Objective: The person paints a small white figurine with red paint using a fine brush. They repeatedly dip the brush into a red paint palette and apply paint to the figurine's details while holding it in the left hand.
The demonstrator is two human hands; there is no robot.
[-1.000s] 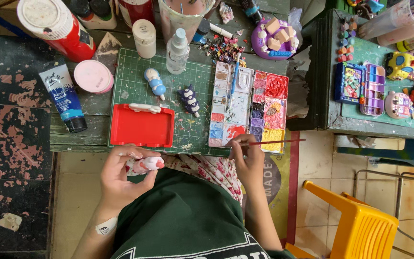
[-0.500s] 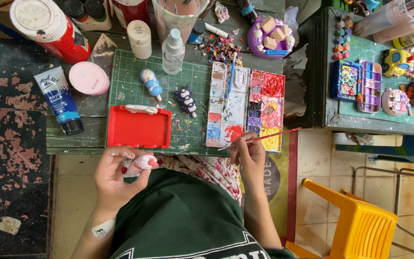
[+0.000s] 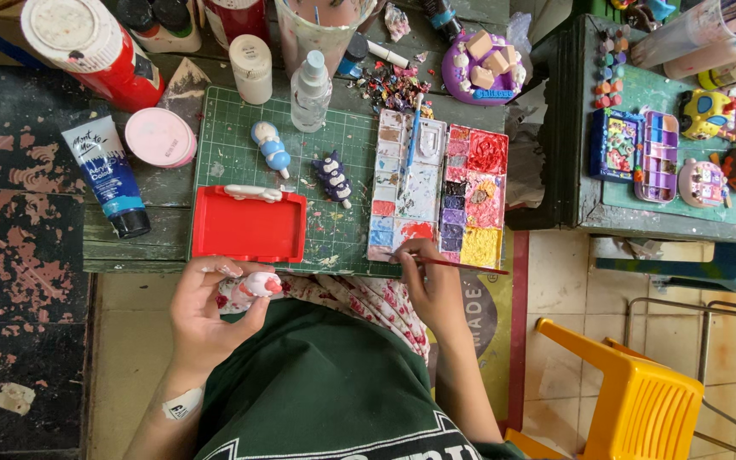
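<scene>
My left hand (image 3: 208, 308) holds a small white clay figurine with red marks (image 3: 257, 284) just below the table's front edge. A thin paintbrush (image 3: 453, 264) is pinched in my right hand (image 3: 429, 285), its tip down at the lower left wells of the paint palette (image 3: 436, 183). On the green cutting mat (image 3: 240, 153) lie a blue and white figurine (image 3: 271, 147) and a dark purple figurine (image 3: 333, 178). A red tray (image 3: 249, 226) with a white piece on its top rim sits at the mat's near side.
A blue paint tube (image 3: 106, 175), pink lid (image 3: 159, 136), red canister (image 3: 91, 47), white jar (image 3: 251, 66), spray bottle (image 3: 311, 89) and cup of brushes (image 3: 321, 25) ring the mat. A side table (image 3: 666, 204) holds small palettes. A yellow plastic chair (image 3: 632, 392) stands lower right.
My right hand has moved the brush tip from beside the palette's lower edge onto its lower left wells. My left hand keeps the figurine in place.
</scene>
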